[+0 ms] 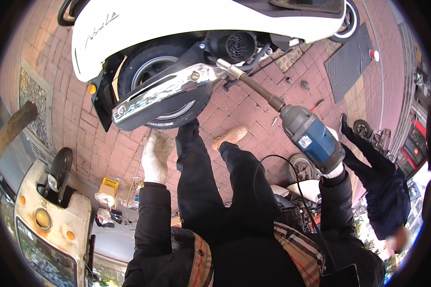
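Note:
My right hand [337,170], in a white glove, is closed round the rear of a blue and grey impact wrench [311,138]. A long brown extension [261,88] runs from it to a silver socket [230,69], whose end overlaps the front end of the chrome-covered muffler [163,91] in this view; I cannot tell whether it sits on a fastener. The muffler lies across the rear wheel [182,122] of a white scooter [167,19]. My left hand [157,155], also gloved, hangs below the wheel, fingers loosely bent, with nothing visible in them.
A black cable [297,177] hangs from the wrench past my right leg. Small parts [305,84] lie on the red brick paving, near a grey mat [348,60]. A yellow box [108,186] and an old cream vehicle [55,210] stand left. A person [383,186] stands right.

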The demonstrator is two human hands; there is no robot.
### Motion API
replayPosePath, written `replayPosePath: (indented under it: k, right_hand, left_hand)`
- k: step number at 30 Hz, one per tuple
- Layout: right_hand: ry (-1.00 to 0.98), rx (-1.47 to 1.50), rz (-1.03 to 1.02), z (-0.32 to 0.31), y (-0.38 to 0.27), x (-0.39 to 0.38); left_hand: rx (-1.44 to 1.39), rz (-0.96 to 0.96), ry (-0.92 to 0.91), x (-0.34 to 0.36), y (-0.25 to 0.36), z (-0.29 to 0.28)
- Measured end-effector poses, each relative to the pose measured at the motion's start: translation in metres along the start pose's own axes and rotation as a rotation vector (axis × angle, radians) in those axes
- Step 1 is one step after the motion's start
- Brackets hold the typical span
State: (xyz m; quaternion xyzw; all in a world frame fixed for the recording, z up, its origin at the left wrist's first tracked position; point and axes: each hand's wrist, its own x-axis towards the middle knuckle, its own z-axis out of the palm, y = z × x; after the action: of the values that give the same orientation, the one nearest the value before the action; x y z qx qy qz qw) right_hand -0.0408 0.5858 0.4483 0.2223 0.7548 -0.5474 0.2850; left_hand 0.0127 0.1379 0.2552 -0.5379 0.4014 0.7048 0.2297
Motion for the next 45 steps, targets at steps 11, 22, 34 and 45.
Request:
replayPosePath:
  k: [11,22,34,45]
  right_hand:
    - [0.522,0.043,0.16,-0.073,0.283,-0.18]
    - [0.827,0.677,0.459,-0.184,0.555,-0.116]
    - [0.732,-0.513,0.457,-0.126,0.835,-0.023]
    - [0.85,-0.757,0.321,-0.124,0.841,0.038]
  left_hand:
    - [0.504,-0.03,-0.333,-0.026,-0.208,0.192]
    - [1.482,0.453,-0.354,0.161,-0.317,0.364]
    - [2.214,1.27,-0.177,0.427,-0.411,0.444]
    - [1.577,1.352,-0.841,0.375,-0.528,0.538]
